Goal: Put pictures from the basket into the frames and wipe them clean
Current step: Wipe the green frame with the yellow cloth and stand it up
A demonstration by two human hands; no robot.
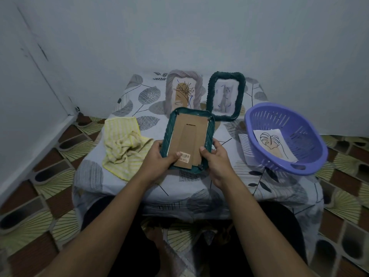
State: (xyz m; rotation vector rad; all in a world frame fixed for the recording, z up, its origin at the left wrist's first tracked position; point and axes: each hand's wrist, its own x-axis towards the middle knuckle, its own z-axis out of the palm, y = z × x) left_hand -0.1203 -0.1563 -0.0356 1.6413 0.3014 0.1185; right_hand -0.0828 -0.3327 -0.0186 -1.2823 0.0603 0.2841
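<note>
I hold a dark green woven picture frame (210, 132) back side up above the table, its brown cardboard backing (189, 136) facing me. My left hand (159, 156) grips its lower left edge, thumb on the cardboard by a barcode sticker. My right hand (216, 154) grips the lower right edge, thumb on the backing. A purple plastic basket (259, 120) on the right holds a leaf drawing (273, 142). A yellow striped cloth (121, 144) lies crumpled on the left.
Two framed pictures lean against the wall at the back: a grey woven frame (183, 76) with a plant drawing and a dark green frame (225, 76) with a cat picture. The low table (119, 188) wears a leaf-patterned cover. Paper (244, 144) lies under the basket's left side.
</note>
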